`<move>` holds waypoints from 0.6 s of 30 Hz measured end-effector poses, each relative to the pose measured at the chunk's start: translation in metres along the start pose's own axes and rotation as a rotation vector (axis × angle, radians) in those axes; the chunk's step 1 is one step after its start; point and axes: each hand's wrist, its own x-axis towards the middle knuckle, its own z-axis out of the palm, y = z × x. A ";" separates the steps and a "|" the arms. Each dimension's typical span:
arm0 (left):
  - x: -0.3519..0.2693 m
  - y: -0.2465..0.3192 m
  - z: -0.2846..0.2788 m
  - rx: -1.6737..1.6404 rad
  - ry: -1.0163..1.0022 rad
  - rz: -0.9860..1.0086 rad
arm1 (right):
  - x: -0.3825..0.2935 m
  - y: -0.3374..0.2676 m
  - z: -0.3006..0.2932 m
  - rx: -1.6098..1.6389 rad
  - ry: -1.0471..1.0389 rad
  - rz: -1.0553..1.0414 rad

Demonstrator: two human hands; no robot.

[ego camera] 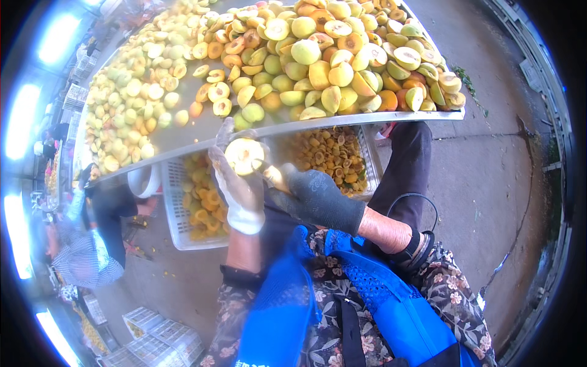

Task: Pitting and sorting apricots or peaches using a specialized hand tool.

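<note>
My left hand (240, 202), in a soiled white glove, cups a pale yellow peach half (244, 156) with its cut face up and a brownish hollow in its middle. A dark grey glove covers my right hand (316, 195). It grips a small pitting tool with a light wooden handle (276, 178); the tool's thin metal end is against or close to the fruit, and its exact shape is blurred. Both hands are just before the near edge of a metal table (293, 123). Halved peaches (321, 69) are heaped on the table.
Under the table edge stand a white plastic crate (172, 215) of peach halves and another crate (373, 160) of smaller fruit pieces. A white bucket (144, 181) is at the left. Another person (91, 252) sits farther left. Stacked white crates (160, 341) are on the floor.
</note>
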 end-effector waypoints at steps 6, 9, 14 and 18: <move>-0.014 0.007 0.003 -0.089 -0.064 -0.010 | -0.013 -0.014 -0.004 -0.254 0.231 -0.270; -0.018 0.008 0.005 0.002 -0.092 0.134 | -0.015 -0.009 0.000 -0.273 0.214 -0.256; -0.024 0.025 0.002 0.011 -0.198 0.044 | -0.026 -0.011 -0.008 -0.371 0.100 -0.171; -0.013 0.030 0.000 0.064 -0.340 -0.035 | -0.025 -0.007 -0.010 -0.360 0.108 -0.199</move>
